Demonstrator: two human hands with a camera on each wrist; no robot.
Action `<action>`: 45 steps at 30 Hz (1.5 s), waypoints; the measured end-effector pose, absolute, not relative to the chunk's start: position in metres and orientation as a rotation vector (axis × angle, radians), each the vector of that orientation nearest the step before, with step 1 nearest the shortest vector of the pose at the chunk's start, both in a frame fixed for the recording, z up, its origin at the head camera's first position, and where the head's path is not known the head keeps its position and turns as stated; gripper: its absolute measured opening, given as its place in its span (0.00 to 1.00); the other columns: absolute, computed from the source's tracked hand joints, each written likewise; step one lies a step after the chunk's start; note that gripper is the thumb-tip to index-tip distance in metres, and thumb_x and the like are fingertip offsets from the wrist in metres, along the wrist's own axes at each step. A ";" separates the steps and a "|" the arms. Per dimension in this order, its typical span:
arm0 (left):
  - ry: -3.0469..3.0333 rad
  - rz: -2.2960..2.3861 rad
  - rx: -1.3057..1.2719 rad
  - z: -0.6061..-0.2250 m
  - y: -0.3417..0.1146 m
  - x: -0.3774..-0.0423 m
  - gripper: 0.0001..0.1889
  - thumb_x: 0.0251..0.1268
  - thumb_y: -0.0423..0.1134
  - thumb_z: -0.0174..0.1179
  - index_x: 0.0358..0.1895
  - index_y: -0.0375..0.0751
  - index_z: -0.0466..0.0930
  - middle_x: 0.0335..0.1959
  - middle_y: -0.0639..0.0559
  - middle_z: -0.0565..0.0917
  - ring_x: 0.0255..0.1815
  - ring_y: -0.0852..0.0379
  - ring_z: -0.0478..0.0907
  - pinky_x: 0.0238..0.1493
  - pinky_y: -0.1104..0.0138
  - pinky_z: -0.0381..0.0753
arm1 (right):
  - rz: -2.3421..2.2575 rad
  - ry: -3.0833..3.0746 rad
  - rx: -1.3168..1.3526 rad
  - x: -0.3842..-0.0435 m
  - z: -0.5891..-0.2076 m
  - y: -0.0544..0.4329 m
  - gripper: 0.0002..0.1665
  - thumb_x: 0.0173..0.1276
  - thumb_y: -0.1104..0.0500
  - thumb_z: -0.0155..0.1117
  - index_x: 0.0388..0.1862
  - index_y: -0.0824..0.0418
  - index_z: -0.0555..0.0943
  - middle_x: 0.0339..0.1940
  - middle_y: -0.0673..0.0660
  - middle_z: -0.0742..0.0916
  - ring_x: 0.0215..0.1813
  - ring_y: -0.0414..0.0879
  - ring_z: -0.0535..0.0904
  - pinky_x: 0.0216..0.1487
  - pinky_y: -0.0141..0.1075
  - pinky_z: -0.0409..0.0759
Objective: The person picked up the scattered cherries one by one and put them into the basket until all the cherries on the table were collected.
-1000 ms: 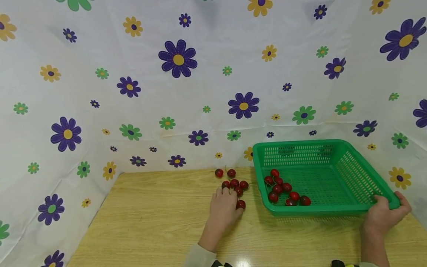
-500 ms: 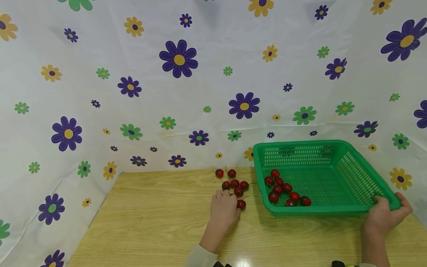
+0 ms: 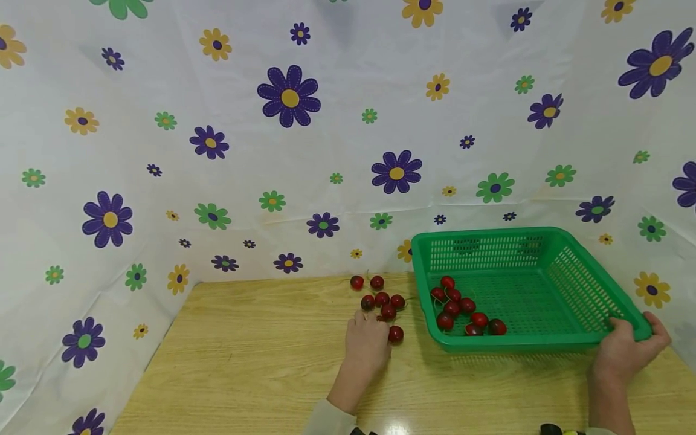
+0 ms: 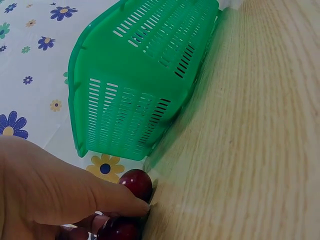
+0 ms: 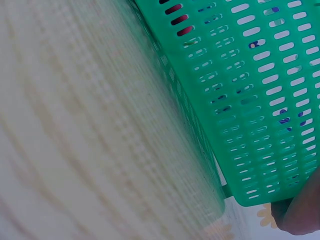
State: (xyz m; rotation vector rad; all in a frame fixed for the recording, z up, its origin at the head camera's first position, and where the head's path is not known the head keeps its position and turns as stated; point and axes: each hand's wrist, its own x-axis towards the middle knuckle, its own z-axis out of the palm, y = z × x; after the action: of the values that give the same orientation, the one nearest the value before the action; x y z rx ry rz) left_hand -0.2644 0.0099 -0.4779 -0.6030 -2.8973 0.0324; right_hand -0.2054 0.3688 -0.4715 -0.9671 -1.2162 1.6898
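My left hand [image 3: 367,342] is low over the table, its fingers curled among loose dark red cherries. In the left wrist view, a cherry [image 4: 120,229] sits between the thumb [image 4: 107,197] and the fingers, partly hidden; the hand pinches it. Another cherry [image 3: 396,334] lies just right of the hand. Several more cherries [image 3: 382,299] are grouped beyond the fingertips. At the right, my right hand [image 3: 625,350] grips the near right corner of a green plastic basket [image 3: 522,341], thumb over the rim. Several cherries [image 3: 452,308] lie in the basket's left part.
The wooden table [image 3: 244,350] stretches to the left and front of the basket. A white flower-patterned sheet [image 3: 337,145] hangs behind and along the sides. Two cherries [image 3: 367,282] lie near the table's back edge.
My left thumb has drawn in toward the fingers. The cherry beside it has shifted slightly right, coming more into view. The right hand and the basket have stayed put.
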 end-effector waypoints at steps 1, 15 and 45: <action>-2.892 0.036 -0.612 -0.478 0.010 -0.264 0.07 0.54 0.40 0.70 0.23 0.46 0.83 0.32 0.48 0.82 0.33 0.52 0.68 0.32 0.64 0.68 | 1.685 -1.217 -0.966 -0.206 -0.472 0.369 0.26 0.72 0.66 0.46 0.64 0.44 0.62 0.73 0.46 0.60 0.62 0.36 0.57 0.53 0.19 0.58; -2.849 0.071 -0.674 -0.480 0.009 -0.265 0.05 0.58 0.38 0.68 0.25 0.48 0.86 0.31 0.54 0.84 0.32 0.54 0.69 0.33 0.65 0.71 | 1.699 -1.193 -0.961 -0.206 -0.472 0.370 0.27 0.71 0.67 0.46 0.64 0.44 0.62 0.69 0.45 0.62 0.62 0.36 0.58 0.53 0.19 0.58; -2.876 0.157 -0.518 -0.484 0.023 -0.259 0.02 0.56 0.38 0.70 0.28 0.46 0.88 0.32 0.49 0.81 0.36 0.51 0.70 0.34 0.63 0.70 | 1.706 -1.196 -0.963 -0.205 -0.472 0.371 0.27 0.71 0.67 0.47 0.64 0.44 0.63 0.69 0.44 0.61 0.62 0.36 0.58 0.54 0.19 0.59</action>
State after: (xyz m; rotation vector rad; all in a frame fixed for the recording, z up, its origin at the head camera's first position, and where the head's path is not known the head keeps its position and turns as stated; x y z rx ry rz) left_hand -0.2594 0.0235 -0.4835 -0.5176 -2.8756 0.1568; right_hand -0.2050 0.3711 -0.4723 -0.9629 -1.1960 1.7058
